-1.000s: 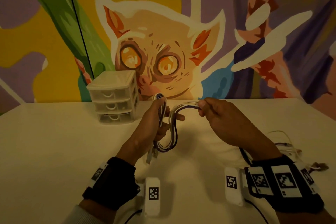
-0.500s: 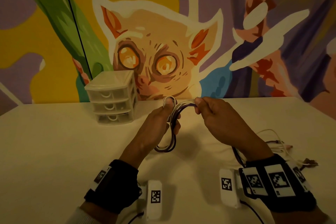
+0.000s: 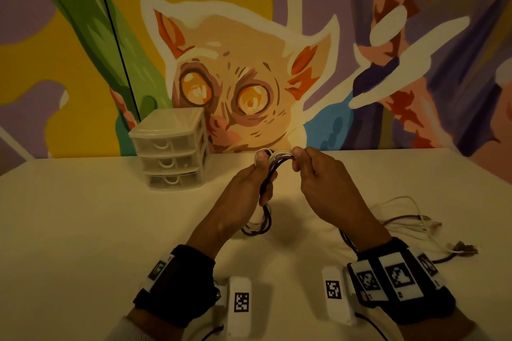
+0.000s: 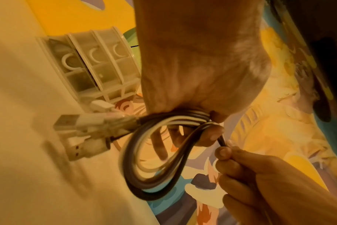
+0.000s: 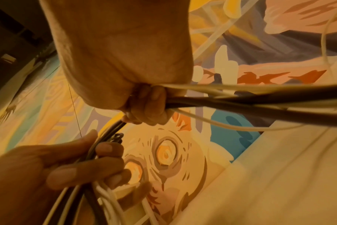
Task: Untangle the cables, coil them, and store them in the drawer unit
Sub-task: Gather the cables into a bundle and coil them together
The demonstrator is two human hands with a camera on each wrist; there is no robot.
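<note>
Cables [image 3: 278,161] (no readable writing) gripped by both hands.

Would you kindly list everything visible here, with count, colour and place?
cable bundle: one, white and dark strands, held between both hands above the table
loose cables: several, white and dark, lying on the table at right
drawer unit: one, translucent white, three shut drawers, table's far left
table: one, white
mural: one, many colours, wall behind
left hand: grips the bundle's loops
right hand: pinches the bundle's strands
</note>
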